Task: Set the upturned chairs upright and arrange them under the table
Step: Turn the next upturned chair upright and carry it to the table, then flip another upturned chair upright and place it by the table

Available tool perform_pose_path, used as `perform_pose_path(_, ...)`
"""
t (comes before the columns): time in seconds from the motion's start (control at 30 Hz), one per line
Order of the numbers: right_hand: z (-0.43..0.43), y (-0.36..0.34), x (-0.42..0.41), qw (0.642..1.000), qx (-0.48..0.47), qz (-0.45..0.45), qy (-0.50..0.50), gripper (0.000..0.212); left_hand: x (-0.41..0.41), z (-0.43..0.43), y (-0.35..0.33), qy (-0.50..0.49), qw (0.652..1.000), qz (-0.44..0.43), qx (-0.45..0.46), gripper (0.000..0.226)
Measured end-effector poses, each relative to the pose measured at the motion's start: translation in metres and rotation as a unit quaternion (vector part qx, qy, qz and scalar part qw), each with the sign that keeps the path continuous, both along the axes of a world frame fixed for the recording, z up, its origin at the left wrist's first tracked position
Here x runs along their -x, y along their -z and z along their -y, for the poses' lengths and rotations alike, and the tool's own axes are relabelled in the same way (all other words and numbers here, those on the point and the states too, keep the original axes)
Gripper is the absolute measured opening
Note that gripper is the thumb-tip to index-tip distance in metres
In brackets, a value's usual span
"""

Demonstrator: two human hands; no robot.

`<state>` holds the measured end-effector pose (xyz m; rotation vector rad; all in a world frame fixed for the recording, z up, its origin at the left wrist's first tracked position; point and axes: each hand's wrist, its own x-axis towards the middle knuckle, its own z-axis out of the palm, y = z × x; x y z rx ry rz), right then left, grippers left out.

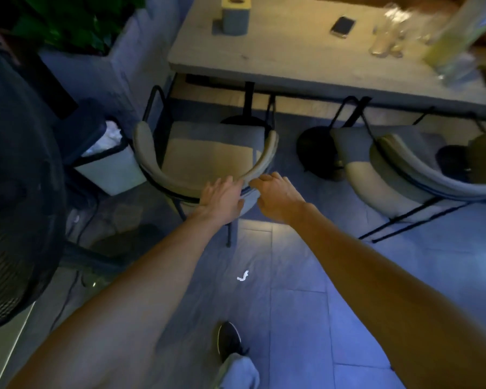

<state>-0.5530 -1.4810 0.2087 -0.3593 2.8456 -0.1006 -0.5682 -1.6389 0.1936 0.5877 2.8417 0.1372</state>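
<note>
Chairs stand upright: my open hands (222, 196) (278, 196) push the left chair (208, 155) toward the table (292, 51); the chair at three o'clock (404, 169) sits angled.

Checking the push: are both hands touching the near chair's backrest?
Touching. The head view shows the left hand and right hand laid open on the curved backrest of the near chair.

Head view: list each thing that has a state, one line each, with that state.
Left chair: upright, seat partly under the table.
Right chair: upright, angled, something dark on its seat.
Left hand: open, flat on the left chair's backrest.
Right hand: open, on the same backrest.
Phone: lying flat on the table.
Bin: open, lined, paper inside.
</note>
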Motion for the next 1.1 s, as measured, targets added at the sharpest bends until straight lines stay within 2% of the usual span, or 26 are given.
perform_pose_path(0.17, -0.09, -0.065, -0.102, 0.996, -0.034, -0.043, 0.071, 0.046, -0.068, -0.089, -0.062, 0.064, 0.996, -0.023, -0.055, 0.044)
perform_pose_path(0.27, -0.148, -0.115, -0.183, 0.988, -0.041, -0.046, 0.138, 0.051, -0.129, -0.153, -0.106, 0.116, 0.989, -0.056, -0.07, 0.043)
perform_pose_path(0.53, -0.291, -0.203, -0.453, 0.941, -0.064, -0.097, 0.319, 0.053, -0.351, -0.347, -0.188, 0.296, 0.944, -0.045, -0.139, 0.036)
perform_pose_path(0.67, -0.349, -0.211, -0.579, 0.909, -0.072, -0.085, 0.403, 0.052, -0.464, -0.436, -0.199, 0.392, 0.91, -0.059, -0.118, 0.041)
perform_pose_path(0.8, -0.407, -0.212, -0.687, 0.873, -0.084, -0.077, 0.474, 0.047, -0.56, -0.519, -0.205, 0.478, 0.868, -0.059, -0.124, 0.034)
perform_pose_path(0.97, -0.483, -0.191, -0.791, 0.834, -0.077, -0.055, 0.544, 0.046, -0.657, -0.613, -0.19, 0.549, 0.824, -0.061, -0.129, 0.032)
perform_pose_path(1.1, -0.548, -0.173, -0.86, 0.802, -0.073, -0.022, 0.593, 0.045, -0.716, -0.691, -0.17, 0.589, 0.8, -0.057, -0.098, 0.035)
